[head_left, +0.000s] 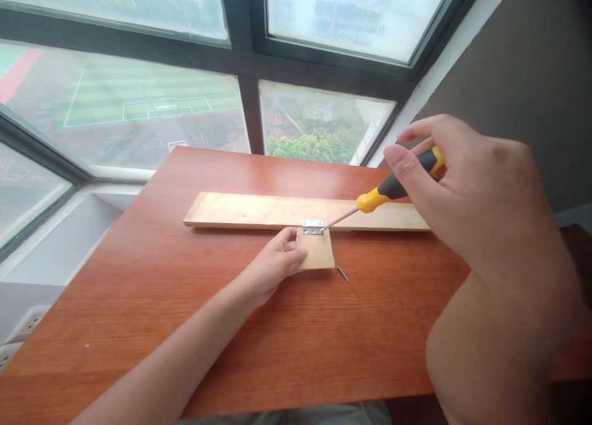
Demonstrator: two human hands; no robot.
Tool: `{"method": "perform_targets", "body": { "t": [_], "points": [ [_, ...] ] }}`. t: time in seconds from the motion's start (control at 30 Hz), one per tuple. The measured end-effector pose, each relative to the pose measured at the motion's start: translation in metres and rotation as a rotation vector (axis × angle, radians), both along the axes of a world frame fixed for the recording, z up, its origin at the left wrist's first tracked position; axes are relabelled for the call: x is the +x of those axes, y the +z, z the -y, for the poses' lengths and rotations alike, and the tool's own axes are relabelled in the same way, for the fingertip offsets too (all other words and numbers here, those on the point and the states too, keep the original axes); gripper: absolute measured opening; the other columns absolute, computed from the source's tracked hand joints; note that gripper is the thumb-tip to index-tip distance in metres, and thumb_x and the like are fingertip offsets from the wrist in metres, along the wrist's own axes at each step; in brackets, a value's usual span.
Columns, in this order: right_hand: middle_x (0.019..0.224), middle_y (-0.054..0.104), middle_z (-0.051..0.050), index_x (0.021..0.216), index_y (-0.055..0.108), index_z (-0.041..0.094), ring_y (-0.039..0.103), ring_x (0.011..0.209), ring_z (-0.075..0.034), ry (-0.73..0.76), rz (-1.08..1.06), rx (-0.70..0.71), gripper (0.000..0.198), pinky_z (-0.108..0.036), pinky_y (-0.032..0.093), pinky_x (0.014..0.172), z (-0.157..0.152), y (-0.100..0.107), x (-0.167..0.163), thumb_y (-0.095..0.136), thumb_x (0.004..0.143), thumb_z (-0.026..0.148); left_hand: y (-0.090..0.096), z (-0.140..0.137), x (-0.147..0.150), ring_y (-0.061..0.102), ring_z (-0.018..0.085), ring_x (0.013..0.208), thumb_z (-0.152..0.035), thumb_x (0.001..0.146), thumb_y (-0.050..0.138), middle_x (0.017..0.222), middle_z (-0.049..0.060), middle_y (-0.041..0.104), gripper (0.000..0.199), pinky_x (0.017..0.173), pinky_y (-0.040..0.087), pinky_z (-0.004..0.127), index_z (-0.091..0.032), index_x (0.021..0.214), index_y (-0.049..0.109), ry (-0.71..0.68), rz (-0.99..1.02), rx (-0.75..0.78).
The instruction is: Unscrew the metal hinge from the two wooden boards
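Observation:
My left hand (277,261) pinches the left edge of a small square wooden piece (318,253), thumb on top. A silver hinge (312,227) spans from this piece to a long wooden board (250,210) lying behind it. In my right hand (462,184) is a screwdriver (391,183) with a yellow and black handle, gripped between thumb and fingers. Its shaft slants down to the left, and the tip meets the right end of the hinge's near leaf. Whether a screw sits under the tip is too small to tell. A loose screw (343,274) lies just right of the small piece.
Everything rests on a reddish-brown wooden table (194,314). Dark-framed windows (250,73) rise behind its far edge, with a grey wall (518,73) to the right. White sockets (28,326) are at the lower left, beside the table.

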State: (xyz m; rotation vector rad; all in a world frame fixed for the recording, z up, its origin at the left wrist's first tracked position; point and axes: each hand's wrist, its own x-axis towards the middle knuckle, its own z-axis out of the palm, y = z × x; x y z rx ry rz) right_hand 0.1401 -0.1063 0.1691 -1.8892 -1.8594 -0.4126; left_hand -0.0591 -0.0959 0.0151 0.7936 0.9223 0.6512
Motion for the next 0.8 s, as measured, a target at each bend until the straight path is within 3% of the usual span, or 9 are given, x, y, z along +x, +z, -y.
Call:
{"method": "perform_targets", "body": {
  "t": [0.1, 0.27, 0.33, 0.43, 0.53, 0.6, 0.7, 0.8],
  "points": [
    [0.088, 0.072, -0.002, 0.110, 0.064, 0.028, 0.066, 0.079, -0.028, 0.032, -0.017, 0.020, 0.026, -0.044, 0.050, 0.075, 0.0014, 0.0033, 0.0018, 0.052, 0.088, 0.037, 0.0000, 0.0003, 0.0000, 0.056, 0.010, 0.065, -0.016, 0.079, 0.064, 0.082, 0.001, 0.064, 0.029, 0.075, 0.047, 0.026, -0.020, 0.106, 0.052, -0.001, 0.003, -0.001],
    [0.108, 0.069, -0.002, 0.114, 0.061, 0.024, 0.066, 0.087, -0.022, 0.214, -0.041, -0.040, 0.036, -0.037, 0.051, 0.078, 0.0064, 0.0086, 0.0047, 0.061, 0.078, 0.024, 0.0001, -0.0008, 0.0002, 0.055, 0.010, 0.065, -0.017, 0.079, 0.065, 0.079, -0.001, 0.062, 0.029, 0.074, 0.046, 0.026, -0.020, 0.105, 0.052, 0.001, 0.001, -0.004],
    [0.109, 0.069, -0.002, 0.116, 0.060, 0.025, 0.066, 0.087, -0.023, 0.216, -0.045, -0.053, 0.038, -0.038, 0.051, 0.077, 0.0062, 0.0080, 0.0052, 0.064, 0.078, 0.030, 0.0007, -0.0011, 0.0005, 0.055, 0.010, 0.065, -0.017, 0.079, 0.065, 0.080, 0.000, 0.063, 0.029, 0.073, 0.046, 0.026, -0.020, 0.105, 0.052, -0.002, -0.006, -0.006],
    [0.093, 0.072, -0.003, 0.113, 0.062, 0.026, 0.066, 0.076, -0.025, 0.129, -0.063, -0.038, 0.037, -0.040, 0.048, 0.067, 0.0035, 0.0059, 0.0043, 0.058, 0.085, 0.049, 0.0014, -0.0007, 0.0008, 0.055, 0.010, 0.065, -0.018, 0.078, 0.065, 0.081, 0.000, 0.063, 0.029, 0.073, 0.046, 0.026, -0.020, 0.104, 0.052, 0.000, -0.002, -0.005],
    [0.084, 0.072, -0.003, 0.108, 0.064, 0.026, 0.065, 0.073, -0.025, 0.110, -0.053, -0.010, 0.029, -0.040, 0.046, 0.067, 0.0020, 0.0052, 0.0035, 0.054, 0.089, 0.044, 0.0013, 0.0001, 0.0008, 0.056, 0.010, 0.065, -0.018, 0.078, 0.065, 0.082, 0.000, 0.063, 0.029, 0.072, 0.046, 0.025, -0.020, 0.104, 0.051, 0.000, 0.000, -0.008],
    [0.092, 0.072, -0.001, 0.107, 0.064, 0.027, 0.066, 0.074, -0.022, 0.164, -0.069, -0.009, 0.024, -0.037, 0.048, 0.068, 0.0030, 0.0058, 0.0047, 0.059, 0.085, 0.034, 0.0012, 0.0003, 0.0007, 0.057, 0.010, 0.066, -0.018, 0.078, 0.065, 0.083, 0.001, 0.064, 0.030, 0.072, 0.046, 0.025, -0.020, 0.105, 0.051, -0.003, -0.006, -0.009],
    [0.113, 0.068, -0.001, 0.116, 0.060, 0.026, 0.066, 0.090, -0.022, 0.280, -0.037, -0.047, 0.040, -0.035, 0.051, 0.075, 0.0062, 0.0064, 0.0085, 0.063, 0.076, 0.021, 0.0014, 0.0002, 0.0006, 0.059, 0.011, 0.068, -0.018, 0.078, 0.065, 0.084, 0.001, 0.065, 0.031, 0.073, 0.046, 0.026, -0.020, 0.106, 0.052, -0.002, -0.007, -0.010],
    [0.119, 0.065, -0.003, 0.121, 0.057, 0.023, 0.064, 0.099, -0.024, 0.314, 0.019, -0.065, 0.046, -0.035, 0.050, 0.082, 0.0072, 0.0061, 0.0102, 0.065, 0.076, 0.022, 0.0013, 0.0002, 0.0005, 0.060, 0.011, 0.068, -0.019, 0.079, 0.065, 0.084, 0.001, 0.065, 0.031, 0.074, 0.047, 0.026, -0.020, 0.107, 0.052, -0.001, 0.003, -0.008]
  ]
}}
